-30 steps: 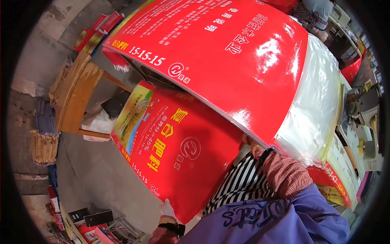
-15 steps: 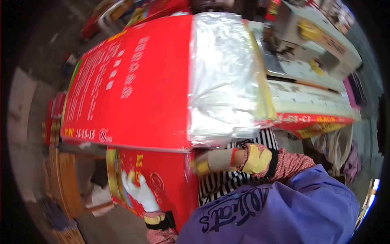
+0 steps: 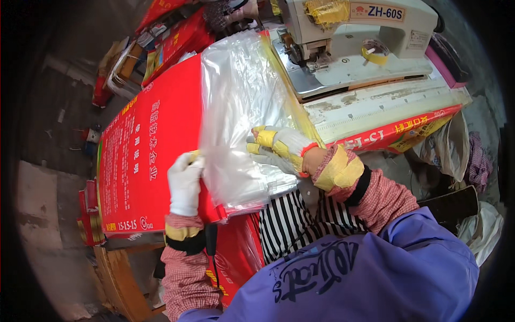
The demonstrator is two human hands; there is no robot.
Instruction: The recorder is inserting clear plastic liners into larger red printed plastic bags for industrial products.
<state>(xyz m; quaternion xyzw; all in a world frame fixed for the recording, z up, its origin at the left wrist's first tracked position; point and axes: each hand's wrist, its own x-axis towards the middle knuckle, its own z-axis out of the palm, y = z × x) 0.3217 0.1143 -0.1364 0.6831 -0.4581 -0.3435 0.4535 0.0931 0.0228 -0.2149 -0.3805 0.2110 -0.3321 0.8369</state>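
The person holds a stack of red printed sacks (image 3: 145, 155) with clear plastic liners (image 3: 241, 112) across the lap, its far end resting against the table (image 3: 375, 107) that carries a pale industrial sewing machine (image 3: 359, 37). The left hand (image 3: 185, 182), in a white glove, sits at the near edge of the stack where red sack meets liner; its fingers (image 3: 188, 161) curl over that edge, seemingly clamped on it, though the thumb is hidden. The right hand (image 3: 279, 147), in a white and yellow glove, lies flat on the liner to the right of the left fingers, its fingers (image 3: 263, 138) close together and pressing down rather than pinching.

The chief risk appears to be slippage. The liners are slick, and only a flat palm keeps them in place, so a tilt of the stack could let them slide out of the sacks toward the lap. The stack also overhangs to the left of the left fingers, above cardboard and more sacks (image 3: 91, 214) on the floor; a weak grip there could let the upper sheets fan out and drop. Bulky gloves may make it hard to separate a single layer, so two could be lifted together.
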